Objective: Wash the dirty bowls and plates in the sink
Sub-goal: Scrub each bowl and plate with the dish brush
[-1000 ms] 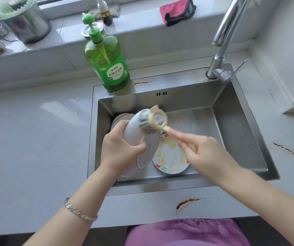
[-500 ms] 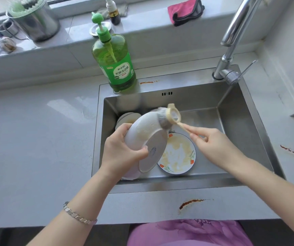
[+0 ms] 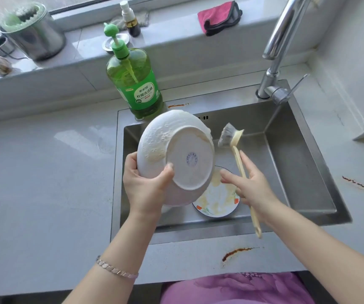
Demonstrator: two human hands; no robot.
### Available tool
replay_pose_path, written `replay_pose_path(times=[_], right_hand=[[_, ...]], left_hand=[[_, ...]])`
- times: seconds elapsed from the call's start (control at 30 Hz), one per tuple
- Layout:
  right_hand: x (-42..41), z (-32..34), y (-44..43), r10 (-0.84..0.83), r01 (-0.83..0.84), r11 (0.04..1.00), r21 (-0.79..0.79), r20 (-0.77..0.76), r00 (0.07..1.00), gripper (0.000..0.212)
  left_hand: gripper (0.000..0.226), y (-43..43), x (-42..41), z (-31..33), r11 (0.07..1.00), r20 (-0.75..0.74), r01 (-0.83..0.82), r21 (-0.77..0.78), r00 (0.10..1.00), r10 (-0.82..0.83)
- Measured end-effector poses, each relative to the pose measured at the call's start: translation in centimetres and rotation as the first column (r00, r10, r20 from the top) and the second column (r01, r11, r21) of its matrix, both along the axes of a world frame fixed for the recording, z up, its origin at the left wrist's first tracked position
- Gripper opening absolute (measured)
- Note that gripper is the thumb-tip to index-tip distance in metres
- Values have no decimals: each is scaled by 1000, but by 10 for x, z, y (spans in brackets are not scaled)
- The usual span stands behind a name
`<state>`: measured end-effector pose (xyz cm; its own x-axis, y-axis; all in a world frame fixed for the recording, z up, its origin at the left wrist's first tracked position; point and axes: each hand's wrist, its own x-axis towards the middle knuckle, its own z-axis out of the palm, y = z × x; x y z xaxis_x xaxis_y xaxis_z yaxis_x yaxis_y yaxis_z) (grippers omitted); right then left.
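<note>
At frame centre the left hand (image 3: pixel 146 185) grips the bowl (image 3: pixel 189 159) by its rim, thumb pressed on the underside. It tilts the sudsy base up over the sink (image 3: pixel 297 163), probably so foam drips inside and the base faces the brush (image 3: pixel 231 138). Just right, the right hand (image 3: pixel 251 187) holds the brush handle, bristles clear of the bowl. A dirty plate (image 3: pixel 218 202) lies beneath, seemingly next.

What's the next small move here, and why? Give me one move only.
Probably swing the brush left so its bristles land on the bowl's outer wall, then scrub. The left hand grips the bowl tilted, underside toward the camera, with foam and yellowish residue on its upper-left wall. The right hand holds the brush beside it, bristles clear.
</note>
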<state>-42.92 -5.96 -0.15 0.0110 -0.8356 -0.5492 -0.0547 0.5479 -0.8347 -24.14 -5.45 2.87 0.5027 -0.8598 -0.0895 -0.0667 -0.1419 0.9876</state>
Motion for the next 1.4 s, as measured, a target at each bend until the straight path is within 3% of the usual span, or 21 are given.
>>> replay_pose_path(times=[0.17,0.33,0.47,0.63,0.77,0.83,0.9,0.97,1.1,1.27,1.4], right_hand=[[9,2,-9,-86,86,996,9,192,978,77],[-3,10,-6,-27,33,999,-42,146,989,78],[-15,32,-7,47,-37,993,-109,97,994,79],[-24,49,-16,258,-256,959,-122,-5,966,77],[-29,42,-20,338,-343,933,-106,-61,939,75],[-28,32,-17,292,-303,946,-118,-105,951,66],[-26,22,-13,223,-274,949,-158,-280,934,47],[-27,20,-11,140,-222,956,-194,-363,921,33],[-22,43,-1,202,-304,930,-207,-403,892,38],[5,65,22,407,-553,774,-309,-426,808,45],[-8,55,-4,350,-468,867,-172,-460,816,40]], left_hand=[[50,0,-12,-11,999,-212,-19,-37,977,11],[66,3,8,-16,966,-257,246,77,941,-219],[69,-4,31,-10,857,-186,463,227,884,-428],[66,-15,34,7,763,-57,559,323,817,-574],[54,-5,23,9,807,-68,512,293,853,-517],[50,2,16,6,837,-34,466,287,878,-477],[45,6,11,5,869,21,415,270,899,-437],[44,7,13,4,899,93,358,253,916,-391],[45,5,18,8,928,224,310,205,908,-353],[42,3,19,4,947,276,246,205,914,-297],[47,7,20,4,947,319,254,196,897,-307]])
